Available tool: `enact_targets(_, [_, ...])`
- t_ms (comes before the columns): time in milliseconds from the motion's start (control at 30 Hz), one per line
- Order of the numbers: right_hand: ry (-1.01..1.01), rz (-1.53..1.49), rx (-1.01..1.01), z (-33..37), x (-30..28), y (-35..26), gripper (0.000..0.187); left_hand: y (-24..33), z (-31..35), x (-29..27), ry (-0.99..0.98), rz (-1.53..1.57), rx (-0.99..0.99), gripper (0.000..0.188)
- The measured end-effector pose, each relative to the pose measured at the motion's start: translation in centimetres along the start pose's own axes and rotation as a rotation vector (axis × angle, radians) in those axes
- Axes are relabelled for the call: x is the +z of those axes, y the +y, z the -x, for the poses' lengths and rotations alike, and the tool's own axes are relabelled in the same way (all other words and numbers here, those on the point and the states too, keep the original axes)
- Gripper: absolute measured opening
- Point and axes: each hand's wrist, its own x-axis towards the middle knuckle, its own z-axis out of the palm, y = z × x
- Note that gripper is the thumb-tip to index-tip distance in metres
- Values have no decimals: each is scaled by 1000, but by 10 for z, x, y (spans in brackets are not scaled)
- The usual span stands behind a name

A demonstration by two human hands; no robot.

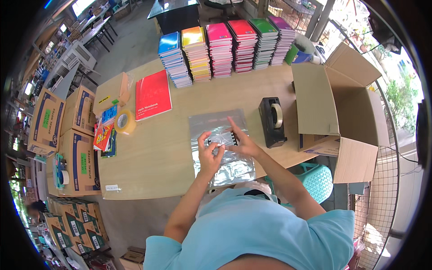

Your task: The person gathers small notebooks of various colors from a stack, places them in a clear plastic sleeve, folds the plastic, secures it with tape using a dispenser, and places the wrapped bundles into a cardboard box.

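Note:
A flat silvery plastic bag (204,123) lies on the table in front of me, with a white patch bearing black marks near its middle. Over it, my left hand (209,156) has its thumb and forefinger closed on a small white piece (220,145), whose kind is too small to tell. My right hand (243,143) is just beside it, forefinger stretched out and thumb reaching toward that piece. Whether the thumb touches it is unclear. Right of the bag stands a black tape dispenser (265,118) with a roll of tape.
Six stacks of notebooks in different colours, including a blue stack (174,63), line the far edge. A red notebook (153,95), a tape roll (124,122) and a brown carton (110,95) lie left. An open cardboard box (317,101) stands right, above a teal stool (317,182).

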Motion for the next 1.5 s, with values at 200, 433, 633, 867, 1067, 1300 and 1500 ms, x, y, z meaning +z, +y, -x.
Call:
enact_targets(200, [92, -321, 102, -9, 4, 8, 101, -6, 3, 2, -18, 268, -151, 45])
enact_targets(433, [117, -284, 151, -22, 2, 20, 81, -16, -12, -4, -91, 646, -509, 71])
enact_targets(633, [76, -247, 137, -22, 1, 23, 30, -19, -11, -1, -75, 767, -552, 55])
enact_targets(867, [61, -39, -143, -5, -3, -7, 23, -21, 0, 6, -81, 542, -387, 13])
enact_targets(1067, [856, 299, -66, 63, -68, -1, 16, -10, 7, 7, 25, 546, -407, 7])
enact_targets(1300, [957, 30, 629, 119, -164, 49, 28, 0, 6, 15, 10, 505, -399, 11])
enact_targets(1500, [910, -49, 705, 113, -139, 17, 20, -8, 8, 17, 9, 519, -383, 11])
